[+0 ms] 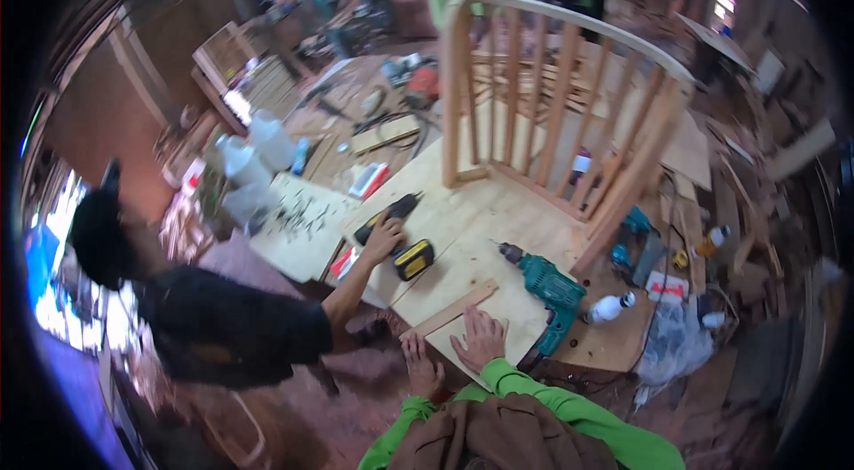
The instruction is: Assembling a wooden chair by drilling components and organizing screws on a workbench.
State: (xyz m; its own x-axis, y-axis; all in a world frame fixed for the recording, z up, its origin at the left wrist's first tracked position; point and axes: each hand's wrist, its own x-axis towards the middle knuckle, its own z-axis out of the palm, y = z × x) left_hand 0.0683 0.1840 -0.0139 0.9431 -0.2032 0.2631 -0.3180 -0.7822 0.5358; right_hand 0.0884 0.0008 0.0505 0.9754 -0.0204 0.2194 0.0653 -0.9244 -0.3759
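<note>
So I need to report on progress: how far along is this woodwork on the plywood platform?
Done: a curved railing frame with upright slats stands on the plywood platform. In hand: the left hand and right hand press flat by a loose wooden strip; a co-worker's hand grips a yellow-and-black drill. Left: the strip looks unfixed, the teal drill lies idle, and screws are scattered.
</note>
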